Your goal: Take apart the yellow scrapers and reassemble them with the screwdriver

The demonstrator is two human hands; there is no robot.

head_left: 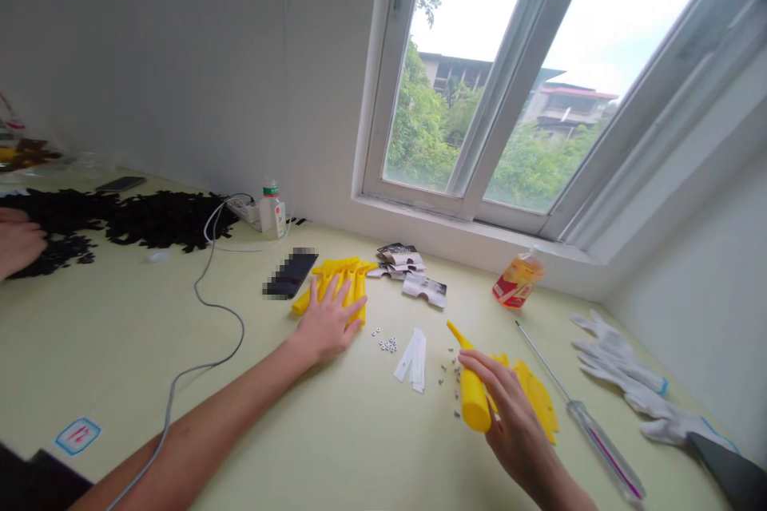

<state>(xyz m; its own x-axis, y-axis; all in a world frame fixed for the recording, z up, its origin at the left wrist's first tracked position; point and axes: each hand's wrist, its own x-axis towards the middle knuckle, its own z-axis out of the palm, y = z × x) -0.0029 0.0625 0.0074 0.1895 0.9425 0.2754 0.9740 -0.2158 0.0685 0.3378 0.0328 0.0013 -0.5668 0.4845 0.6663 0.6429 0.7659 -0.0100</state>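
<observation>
My left hand (327, 323) lies with spread fingers over a row of yellow plastic handles (359, 287), each with a narrow tip. A similar yellow handle (474, 403) is gripped in my right hand (518, 423), its thin end pointing away toward the window. Flat yellow pieces (536, 399) lie beside and partly behind that hand. Small screws (456, 395) are scattered just left of it. Between my hands sit several small nuts (388, 345) and a few flat white strips (413, 359).
A long screwdriver (599, 439) and white gloves (623, 375) lie at right. Near the window stand an orange bottle (518, 279) and printed cards (424, 289). A phone (292, 273), a grey cable (240, 327) and black pieces (171, 219) are leftward, where another person's hand (17, 243) shows.
</observation>
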